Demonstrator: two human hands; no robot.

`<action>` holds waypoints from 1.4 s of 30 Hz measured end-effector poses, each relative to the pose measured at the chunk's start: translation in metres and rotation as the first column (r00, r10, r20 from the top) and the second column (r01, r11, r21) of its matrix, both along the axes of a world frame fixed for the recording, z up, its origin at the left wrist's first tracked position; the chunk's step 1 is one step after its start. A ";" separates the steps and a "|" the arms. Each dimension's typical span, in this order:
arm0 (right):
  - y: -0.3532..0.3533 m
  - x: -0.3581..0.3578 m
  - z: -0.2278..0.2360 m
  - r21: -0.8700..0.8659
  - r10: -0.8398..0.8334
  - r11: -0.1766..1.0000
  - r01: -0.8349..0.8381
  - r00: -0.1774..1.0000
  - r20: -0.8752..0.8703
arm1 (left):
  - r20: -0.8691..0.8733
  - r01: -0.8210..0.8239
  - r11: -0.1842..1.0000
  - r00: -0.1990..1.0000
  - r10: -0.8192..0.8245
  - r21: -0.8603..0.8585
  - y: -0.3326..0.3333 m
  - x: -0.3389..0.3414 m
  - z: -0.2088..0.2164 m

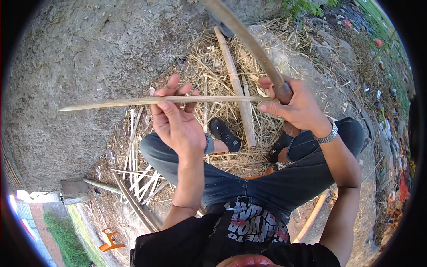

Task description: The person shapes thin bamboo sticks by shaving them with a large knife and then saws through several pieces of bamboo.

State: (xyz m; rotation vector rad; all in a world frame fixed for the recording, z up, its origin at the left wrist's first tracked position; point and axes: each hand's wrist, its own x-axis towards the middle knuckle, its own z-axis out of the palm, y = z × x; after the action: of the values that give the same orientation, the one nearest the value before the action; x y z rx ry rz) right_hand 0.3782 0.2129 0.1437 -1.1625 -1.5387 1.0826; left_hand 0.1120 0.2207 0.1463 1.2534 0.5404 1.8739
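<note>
A long, pale bamboo or wooden stick (218,99) lies level across the view, tapering to a point at its left end. My left hand (175,118) pinches it between thumb and fingers, with the other fingers raised. In my right hand (300,104) is the brown handle of a long curved knife (258,49), its dull blade rising to the upper edge of the view. The stick's right end meets the thumb and fingers of that same hand, beside the handle. How firmly they grip it is hard to see.
Beyond my hands a thick wooden pole (235,84) lies on straw and shavings. Pale split strips (144,182) are piled at the lower left, near darker poles (133,202). A rough grey slab or wall (89,80) fills the left. Farther off stands an orange chair (110,241).
</note>
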 end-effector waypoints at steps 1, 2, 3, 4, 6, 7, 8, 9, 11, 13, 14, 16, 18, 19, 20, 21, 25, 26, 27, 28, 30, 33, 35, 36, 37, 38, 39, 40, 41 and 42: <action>-0.001 -0.002 0.003 0.000 0.006 1.000 -0.006 0.998 0.070 | 0.026 -0.003 1.000 1.000 0.004 -0.027 -0.002 0.011 -0.004; -0.003 -0.002 0.003 -0.002 0.012 1.000 -0.011 0.990 0.140 | 0.051 -0.006 0.999 0.999 0.009 -0.054 -0.004 0.017 -0.007; -0.002 0.002 0.000 0.063 -0.028 0.998 0.011 0.959 0.284 | 0.059 0.001 0.998 0.998 0.002 -0.062 -0.005 0.019 -0.010; -0.003 0.005 -0.001 0.058 -0.037 0.998 0.022 0.959 0.281 | 0.057 0.012 0.998 0.998 -0.008 -0.066 -0.005 0.018 -0.011; -0.003 0.006 -0.002 0.148 -0.097 0.987 0.061 0.963 0.252 | 0.022 0.023 0.997 1.000 -0.022 -0.073 -0.005 0.014 -0.011; -0.003 0.007 -0.002 0.145 -0.098 0.987 0.063 0.964 0.248 | 0.038 0.011 0.997 0.999 -0.009 -0.073 -0.005 0.016 -0.009; -0.002 0.009 -0.001 0.130 -0.118 0.987 0.089 0.965 0.233 | 0.033 0.011 0.997 0.999 -0.009 -0.074 -0.007 0.016 -0.005; -0.003 0.012 0.000 0.113 -0.145 0.986 0.122 0.964 0.221 | -0.079 -0.055 0.980 0.996 0.041 -0.191 -0.009 0.014 -0.001; -0.005 0.019 0.003 0.125 -0.184 0.980 0.157 0.951 0.248 | -0.382 -0.199 0.916 0.922 0.054 -0.349 -0.015 0.002 0.004; -0.006 0.020 0.006 0.142 -0.214 0.973 0.180 0.938 0.272 | -0.650 -0.346 0.913 0.749 0.129 -0.218 -0.035 -0.001 0.003; -0.006 0.019 0.008 0.169 -0.235 0.966 0.194 0.934 0.268 | -0.842 -0.445 0.894 0.499 0.203 -0.048 -0.039 0.000 0.001; -0.008 0.015 0.009 0.194 -0.236 0.963 0.189 0.935 0.264 | -0.767 -0.355 0.917 0.533 0.358 0.182 -0.037 0.008 -0.001; -0.010 0.016 0.008 0.217 -0.225 0.962 0.165 0.930 0.292 | -0.670 -0.214 0.697 0.191 0.717 0.684 -0.026 0.029 0.020; -0.009 0.016 0.007 0.221 -0.223 0.962 0.162 0.930 0.291 | -0.668 -0.217 0.693 0.188 0.720 0.687 -0.022 0.035 0.020; -0.010 0.014 0.005 0.215 -0.206 0.966 0.146 0.933 0.294 | -0.718 -0.231 0.719 0.106 0.688 0.655 -0.019 0.040 0.020; -0.010 0.014 0.004 0.211 -0.194 0.968 0.134 0.936 0.295 | -0.761 -0.245 0.742 0.027 0.648 0.624 -0.016 0.043 0.021; -0.009 0.015 0.009 0.226 -0.220 0.965 0.135 0.885 0.411 | -0.872 -0.228 0.854 0.041 0.488 0.468 -0.007 0.032 0.010; -0.007 0.016 0.010 0.199 -0.211 0.970 0.141 0.893 0.397 | -0.873 -0.223 0.856 0.043 0.486 0.465 -0.007 0.032 0.010; -0.007 0.017 0.011 0.169 -0.199 0.975 0.144 0.902 0.382 | -0.881 -0.213 0.866 0.040 0.471 0.453 -0.008 0.031 0.010; -0.008 0.018 0.010 0.162 -0.198 0.976 0.145 0.903 0.382 | -0.889 -0.203 0.875 0.038 0.456 0.440 -0.008 0.031 0.010; -0.007 0.021 0.009 0.186 -0.205 0.971 0.149 0.919 0.338 | -0.908 -0.178 0.900 0.059 0.414 0.399 -0.007 0.030 0.008; -0.006 0.025 0.008 0.148 -0.191 0.978 0.147 0.917 0.350 | -0.928 -0.117 0.931 0.108 0.358 0.346 -0.002 0.026 0.005; -0.001 0.028 -0.004 0.221 -0.211 0.965 0.144 0.924 0.319 | -0.931 -0.075 0.941 0.137 0.337 0.330 0.001 0.020 0.005; 0.001 0.028 -0.008 0.296 -0.220 0.946 0.132 0.932 0.287 | -0.958 -0.101 0.964 0.124 0.258 0.246 0.000 0.014 0.006; 0.000 0.029 -0.007 0.295 -0.220 0.946 0.133 0.933 0.286 | -0.978 -0.129 0.978 0.114 0.177 0.162 -0.001 0.008 0.006; -0.001 0.029 -0.003 0.340 -0.279 0.926 0.166 0.905 0.320 | -0.978 -0.130 0.978 0.113 0.176 0.161 -0.001 0.000 0.006; -0.002 0.030 0.000 0.386 -0.343 0.901 0.199 0.871 0.352 | -0.989 -0.223 0.975 0.145 0.025 -0.008 0.000 -0.006 0.005; 0.001 0.031 -0.002 0.386 -0.346 0.900 0.201 0.869 0.353 | -0.974 -0.307 0.935 0.191 -0.122 -0.177 0.000 -0.011 0.006; 0.007 0.034 -0.005 0.653 -0.504 0.729 0.203 0.805 0.312 | -0.954 -0.332 0.904 0.222 -0.201 -0.268 -0.001 -0.013 0.008; 0.011 0.032 -0.006 0.856 -0.630 0.490 0.163 0.745 0.219 | -0.955 -0.339 0.902 0.223 -0.198 -0.266 -0.003 -0.016 0.006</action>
State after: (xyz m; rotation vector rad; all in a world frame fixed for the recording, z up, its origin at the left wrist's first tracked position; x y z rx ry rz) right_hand 0.4106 0.2241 0.1381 -1.0854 -1.7029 -0.3555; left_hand 0.0958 0.2173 0.1524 2.0156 1.6210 0.6055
